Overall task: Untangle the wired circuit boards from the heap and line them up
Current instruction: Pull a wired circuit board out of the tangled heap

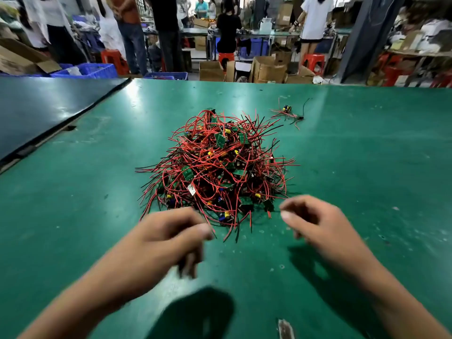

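Observation:
A heap (pixel 217 165) of small green circuit boards tangled in red and black wires sits in the middle of the green table (pixel 367 167). Two or so separate wired boards (pixel 288 113) lie apart at the far right of the heap. My left hand (pixel 168 233) hovers just in front of the heap's near left edge, blurred, fingers loosely curled, holding nothing that I can see. My right hand (pixel 308 218) hangs by the heap's near right edge, fingers loosely curled and empty, close to the stray wire ends.
A dark panel (pixel 49 106) adjoins the table on the left. Beyond the far edge stand several people, blue crates (pixel 88 70), cardboard boxes (pixel 266 69) and red stools. A worn patch (pixel 285 327) marks the table near me.

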Motion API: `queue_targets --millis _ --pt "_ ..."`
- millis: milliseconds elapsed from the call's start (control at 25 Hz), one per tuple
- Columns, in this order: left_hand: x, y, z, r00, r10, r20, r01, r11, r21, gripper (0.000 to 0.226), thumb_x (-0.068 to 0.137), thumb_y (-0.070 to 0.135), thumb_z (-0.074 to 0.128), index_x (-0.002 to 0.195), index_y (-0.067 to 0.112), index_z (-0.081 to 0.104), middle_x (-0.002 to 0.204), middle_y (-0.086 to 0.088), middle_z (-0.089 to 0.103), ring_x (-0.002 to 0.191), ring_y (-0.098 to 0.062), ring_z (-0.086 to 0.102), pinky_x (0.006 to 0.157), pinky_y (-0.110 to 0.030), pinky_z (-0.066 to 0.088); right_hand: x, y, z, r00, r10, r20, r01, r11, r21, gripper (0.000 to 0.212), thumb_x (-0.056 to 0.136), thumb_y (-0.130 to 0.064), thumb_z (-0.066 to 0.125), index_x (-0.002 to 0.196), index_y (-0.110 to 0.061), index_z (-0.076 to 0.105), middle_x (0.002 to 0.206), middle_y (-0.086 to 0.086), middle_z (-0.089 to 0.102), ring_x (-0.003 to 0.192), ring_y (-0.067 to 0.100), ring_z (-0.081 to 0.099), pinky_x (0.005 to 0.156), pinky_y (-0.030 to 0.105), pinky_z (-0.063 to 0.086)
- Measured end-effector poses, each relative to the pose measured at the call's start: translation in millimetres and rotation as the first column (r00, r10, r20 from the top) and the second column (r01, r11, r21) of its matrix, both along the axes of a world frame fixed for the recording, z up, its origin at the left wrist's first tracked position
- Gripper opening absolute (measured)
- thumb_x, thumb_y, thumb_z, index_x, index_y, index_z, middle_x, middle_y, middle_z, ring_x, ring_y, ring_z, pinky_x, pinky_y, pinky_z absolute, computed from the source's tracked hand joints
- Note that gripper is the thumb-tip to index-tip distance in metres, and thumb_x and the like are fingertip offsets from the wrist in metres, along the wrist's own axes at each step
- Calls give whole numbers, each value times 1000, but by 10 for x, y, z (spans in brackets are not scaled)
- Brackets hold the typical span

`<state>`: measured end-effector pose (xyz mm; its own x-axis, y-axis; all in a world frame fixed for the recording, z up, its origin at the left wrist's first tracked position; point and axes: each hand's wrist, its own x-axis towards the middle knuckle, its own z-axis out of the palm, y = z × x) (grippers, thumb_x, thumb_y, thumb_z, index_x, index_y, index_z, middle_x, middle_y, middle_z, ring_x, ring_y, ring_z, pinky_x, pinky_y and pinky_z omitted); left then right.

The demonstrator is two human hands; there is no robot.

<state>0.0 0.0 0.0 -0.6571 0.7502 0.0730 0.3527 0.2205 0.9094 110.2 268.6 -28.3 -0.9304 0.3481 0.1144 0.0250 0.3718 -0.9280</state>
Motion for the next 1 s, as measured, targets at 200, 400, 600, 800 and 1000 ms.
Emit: queue_targets --millis 200,400,600,800,1000 --pt "-131 1273 -404 919 71 -387 -104 993 -63 11 90 15 63 97 14 71 95 0 70 91 -10 60 84 -15 41 -922 46 -464 955 -297 -4 283 904 319 27 78 -26 82 97 -20 64 92 0 64 81 17 57 73 32 47" --pt "-536 1388 -733 873 274 -403 -245 962 124 9 82 13 69 87 16 75 84 9 68 82 0 57 78 -1 36 -1146 242 -629 960 -271 -68 272 852 447 25 76 -36 73 95 -26 61 91 -5 60 87 20 59 77 36 51" --pt "-864 1472 -682 880 340 -333 -304 940 156 5 84 11 71 84 12 76 85 4 72 81 -2 63 80 -15 47 -1208 228 -640 950 -288 -118 311 877 365 23 81 -28 80 98 -26 64 86 -7 63 71 10 56 69 28 49" --pt "-684 1317 -745 831 347 -436 -274 935 224 4 85 12 70 86 13 74 84 7 72 80 -2 62 75 -12 46 -1041 187 -519 923 -344 -174 294 920 -257 19 84 -17 79 99 -19 67 75 -11 64 59 8 52 57 23 46" --pt "-538 1278 -768 919 326 -220 -281 936 213 14 95 24 62 86 23 72 69 16 68 59 5 59 60 -16 47 -999 -116 -507 949 -286 -136 173 827 -535 22 85 -5 75 91 -14 56 78 4 64 63 14 59 63 28 52"
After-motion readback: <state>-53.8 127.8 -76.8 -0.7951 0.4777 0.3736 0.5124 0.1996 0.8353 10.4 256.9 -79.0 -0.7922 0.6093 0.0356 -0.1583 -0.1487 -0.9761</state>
